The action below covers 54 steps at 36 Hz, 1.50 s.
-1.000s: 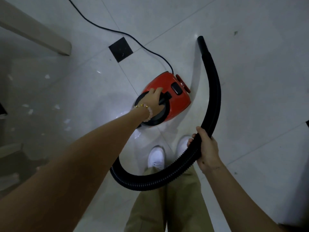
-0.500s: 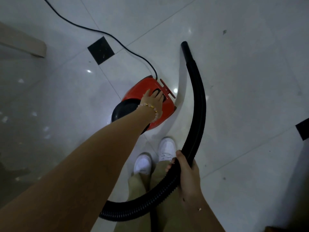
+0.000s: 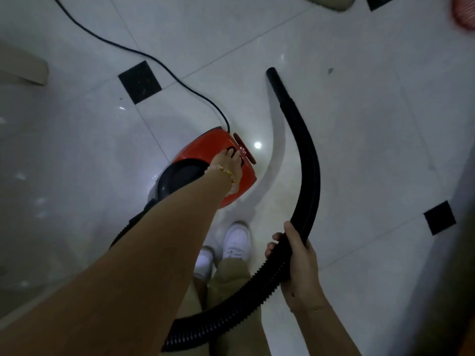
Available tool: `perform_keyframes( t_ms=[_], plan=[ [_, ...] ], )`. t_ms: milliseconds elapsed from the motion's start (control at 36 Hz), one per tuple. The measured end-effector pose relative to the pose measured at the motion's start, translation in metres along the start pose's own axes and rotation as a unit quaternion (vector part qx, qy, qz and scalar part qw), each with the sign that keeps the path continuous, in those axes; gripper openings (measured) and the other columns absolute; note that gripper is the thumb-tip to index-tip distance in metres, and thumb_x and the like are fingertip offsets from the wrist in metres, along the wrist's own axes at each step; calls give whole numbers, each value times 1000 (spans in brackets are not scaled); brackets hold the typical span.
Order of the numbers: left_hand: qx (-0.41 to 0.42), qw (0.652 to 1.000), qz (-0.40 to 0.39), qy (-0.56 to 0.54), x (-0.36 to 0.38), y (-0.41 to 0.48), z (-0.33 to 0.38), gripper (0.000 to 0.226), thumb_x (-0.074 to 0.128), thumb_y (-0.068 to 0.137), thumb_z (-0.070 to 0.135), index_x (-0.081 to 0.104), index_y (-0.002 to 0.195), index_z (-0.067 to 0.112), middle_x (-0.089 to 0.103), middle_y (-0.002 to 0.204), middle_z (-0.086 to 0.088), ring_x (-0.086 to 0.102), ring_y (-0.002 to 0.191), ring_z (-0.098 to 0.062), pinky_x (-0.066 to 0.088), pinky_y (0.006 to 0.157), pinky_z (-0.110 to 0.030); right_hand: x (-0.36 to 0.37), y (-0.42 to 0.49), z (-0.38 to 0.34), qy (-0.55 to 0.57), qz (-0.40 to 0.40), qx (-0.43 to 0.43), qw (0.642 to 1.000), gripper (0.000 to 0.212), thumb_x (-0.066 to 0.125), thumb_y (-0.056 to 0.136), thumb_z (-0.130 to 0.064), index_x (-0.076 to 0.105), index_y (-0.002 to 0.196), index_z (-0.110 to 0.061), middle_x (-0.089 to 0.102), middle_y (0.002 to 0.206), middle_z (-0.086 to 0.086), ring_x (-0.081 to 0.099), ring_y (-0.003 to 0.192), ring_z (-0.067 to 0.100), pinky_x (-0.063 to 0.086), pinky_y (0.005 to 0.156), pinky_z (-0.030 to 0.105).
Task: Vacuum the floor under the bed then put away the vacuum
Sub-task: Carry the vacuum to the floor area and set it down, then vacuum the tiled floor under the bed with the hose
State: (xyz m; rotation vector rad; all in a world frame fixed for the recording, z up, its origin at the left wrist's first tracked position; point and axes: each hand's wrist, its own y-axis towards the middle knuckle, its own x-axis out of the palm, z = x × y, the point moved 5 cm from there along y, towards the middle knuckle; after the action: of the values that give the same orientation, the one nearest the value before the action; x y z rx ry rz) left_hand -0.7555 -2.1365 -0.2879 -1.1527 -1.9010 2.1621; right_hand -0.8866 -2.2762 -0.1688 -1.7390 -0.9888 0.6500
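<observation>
Red vacuum [image 3: 205, 160]: left hand [image 3: 230, 160] presses on top, grip unclear. Right hand [image 3: 299, 260] clamps hose [image 3: 308, 176]. Risk: cord [image 3: 154, 60] trailing across floor [image 3: 359, 124] snags or trips feet.

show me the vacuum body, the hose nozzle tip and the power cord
vacuum body [image 3: 198, 150], head view, on the red shell left of the hand.
hose nozzle tip [image 3: 272, 72], head view, on the open black end of the hose.
power cord [image 3: 164, 68], head view, on the cable's middle stretch across the tiles.

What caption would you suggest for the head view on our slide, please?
Left hand on the red vacuum, right hand gripping its black hose.
</observation>
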Motion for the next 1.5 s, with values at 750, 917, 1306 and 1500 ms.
perform_keyframes(
  t_ms=[750,917,1306,1500],
  plan=[
    [-6,445,46,-894,74,-263,0,38,34,102,26,60,118,3,64,106,-8,61,92,-13,46,83,-16,113,-124,19,-358,-115,-223,899,28,63,88,-10,51,113,-15,60,88,3,62,78,9,50,63,13],
    [-61,370,15,-927,113,-314,21,71,41,68,87,67,111,37,70,112,11,65,105,-6,45,102,-34,140,-166,42,-404,-189,-245,861,41,63,88,-10,49,123,-26,63,97,-5,63,83,-2,51,71,12],
    [-107,215,215,-947,165,-368,-39,11,63,89,18,59,99,18,61,77,0,58,67,-12,47,62,-19,242,-188,106,-546,-361,-159,739,17,51,98,-21,64,107,-25,68,98,-5,63,89,3,48,75,7],
    [-200,126,246,-940,212,-379,-57,14,64,84,8,62,98,7,54,61,0,50,50,-11,44,50,-22,280,-189,160,-567,-371,-100,729,15,49,98,-21,62,104,-25,68,94,-2,65,87,13,53,70,16]
  ],
)
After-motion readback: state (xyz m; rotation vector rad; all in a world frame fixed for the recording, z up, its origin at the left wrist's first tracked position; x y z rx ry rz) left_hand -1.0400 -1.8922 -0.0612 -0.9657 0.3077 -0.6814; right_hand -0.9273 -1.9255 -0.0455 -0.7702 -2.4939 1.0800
